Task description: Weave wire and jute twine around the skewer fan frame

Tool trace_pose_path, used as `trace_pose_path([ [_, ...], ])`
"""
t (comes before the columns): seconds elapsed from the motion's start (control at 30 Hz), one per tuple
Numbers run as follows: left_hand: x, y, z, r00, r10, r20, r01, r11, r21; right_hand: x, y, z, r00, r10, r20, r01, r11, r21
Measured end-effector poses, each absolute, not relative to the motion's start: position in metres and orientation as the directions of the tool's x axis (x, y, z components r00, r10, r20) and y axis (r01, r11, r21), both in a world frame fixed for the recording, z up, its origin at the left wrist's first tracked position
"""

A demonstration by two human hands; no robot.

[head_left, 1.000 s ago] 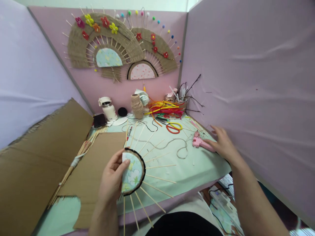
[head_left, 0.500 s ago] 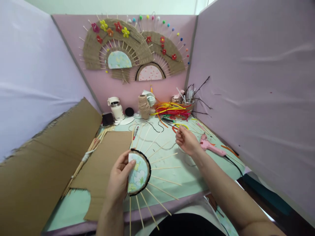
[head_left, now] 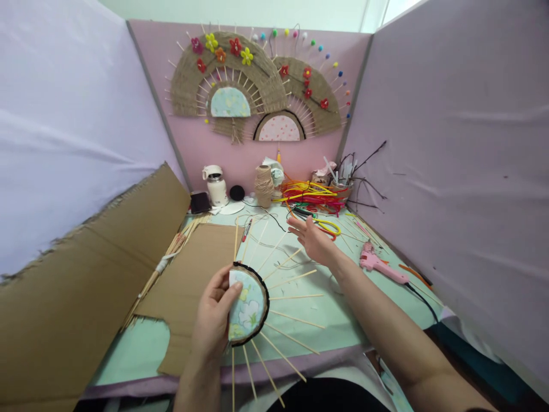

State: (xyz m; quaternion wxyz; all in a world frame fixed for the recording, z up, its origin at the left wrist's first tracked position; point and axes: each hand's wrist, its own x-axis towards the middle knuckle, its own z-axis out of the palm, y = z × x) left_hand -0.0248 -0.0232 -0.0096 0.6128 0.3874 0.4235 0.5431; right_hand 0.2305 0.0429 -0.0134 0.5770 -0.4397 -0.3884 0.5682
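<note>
In the head view my left hand (head_left: 217, 306) grips the straight edge of a half-round fan frame (head_left: 249, 312), thumb on its front. The piece is covered in pale blue floral cloth, with black cord along its curved rim. Several thin wooden sticks (head_left: 297, 297) fan out from that rim to the right. My right hand (head_left: 312, 237) is held over the table with its fingers stretched out and nothing in them. Beyond it lie scissors with yellow handles (head_left: 329, 226). A pink glue gun (head_left: 381, 265) lies to the right of my right hand.
Cardboard (head_left: 189, 274) and a bundle of sticks (head_left: 156, 274) lie on the left. Along the back stand a white bottle (head_left: 218, 189), a twine spool (head_left: 264, 187), colourful pipe cleaners (head_left: 311, 193) and a jar with twigs (head_left: 343, 189). Finished fans (head_left: 266, 80) hang on the pink panel (head_left: 158, 143).
My right hand has opened from a closed curl to stretched fingers. The view has turned slightly left, while my left hand keeps hold of the fan frame.
</note>
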Motion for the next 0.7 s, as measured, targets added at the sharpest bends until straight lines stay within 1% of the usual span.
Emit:
trace_pose_path([
  [0.07,-0.025,-0.023,-0.009,0.04,0.995,-0.096,-0.341,0.104,0.934,0.234,0.042,-0.009,0.033,0.998,-0.053,-0.372,-0.037,-0.928],
  [0.2,-0.023,-0.024,-0.01,0.045,0.994,-0.095,-0.343,0.104,0.933,0.241,0.037,-0.004,0.084,0.994,-0.072,-0.532,-0.016,-0.847],
  [0.3,-0.021,-0.024,-0.012,0.069,0.993,-0.093,-0.333,0.111,0.936,0.246,0.031,-0.004,0.079,0.993,-0.088,-0.617,-0.02,-0.787],
  [0.4,-0.019,-0.025,-0.013,0.073,0.993,-0.097,-0.324,0.116,0.939,0.247,0.023,-0.003,0.064,0.994,-0.09,-0.642,-0.028,-0.766],
  [0.5,-0.017,-0.026,-0.011,0.077,0.991,-0.106,-0.313,0.125,0.941,0.246,0.016,-0.001,0.064,0.996,-0.068,-0.629,-0.013,-0.777],
  [0.57,-0.016,-0.026,-0.01,0.072,0.992,-0.099,-0.302,0.116,0.946,0.249,0.01,0.001,0.095,0.994,-0.048,-0.57,0.015,-0.821],
  [0.6,-0.017,-0.027,-0.009,0.063,0.994,-0.093,-0.295,0.108,0.949,0.253,0.005,0.001,0.132,0.991,-0.027,-0.509,0.045,-0.86],
  [0.63,-0.017,-0.027,-0.009,0.053,0.995,-0.09,-0.287,0.102,0.953,0.259,0.0,0.001,0.187,0.982,0.008,-0.413,0.086,-0.907],
  [0.67,-0.018,-0.026,-0.009,0.042,0.995,-0.089,-0.278,0.097,0.956,0.269,-0.006,0.001,0.25,0.966,0.058,-0.272,0.128,-0.954],
  [0.7,-0.019,-0.026,-0.009,0.032,0.995,-0.089,-0.27,0.095,0.958,0.282,-0.014,0.0,0.318,0.941,0.118,-0.094,0.155,-0.983],
])
